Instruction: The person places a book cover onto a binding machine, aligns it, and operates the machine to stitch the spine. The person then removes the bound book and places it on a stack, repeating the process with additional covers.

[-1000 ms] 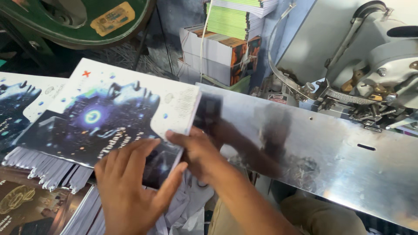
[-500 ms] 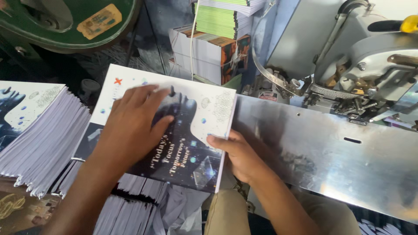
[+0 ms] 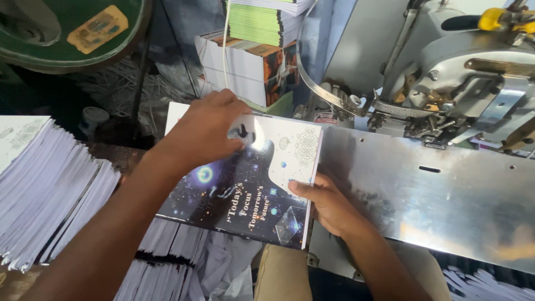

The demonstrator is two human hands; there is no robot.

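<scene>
A thin booklet (image 3: pixel 245 189) with a dark starry cover and a white corner lies on top of a pile of similar booklets. My left hand (image 3: pixel 203 131) rests flat across its upper part, fingers spread and pressing down. My right hand (image 3: pixel 329 206) grips its right edge, the spine, thumb on the cover and fingers underneath. That edge sits against the left end of a shiny metal plate (image 3: pixel 429 189) belonging to a stitching machine (image 3: pixel 462 72).
A tall fanned stack of white sheets (image 3: pixel 44 184) stands at the left. More booklet piles (image 3: pixel 167 262) lie under the held one. Stacked books (image 3: pixel 251 61) sit at the back. A green round machine part (image 3: pixel 67 28) is at top left.
The booklet has slid right toward the metal plate. My left hand moved up to its top edge, and my right hand shifted along the spine.
</scene>
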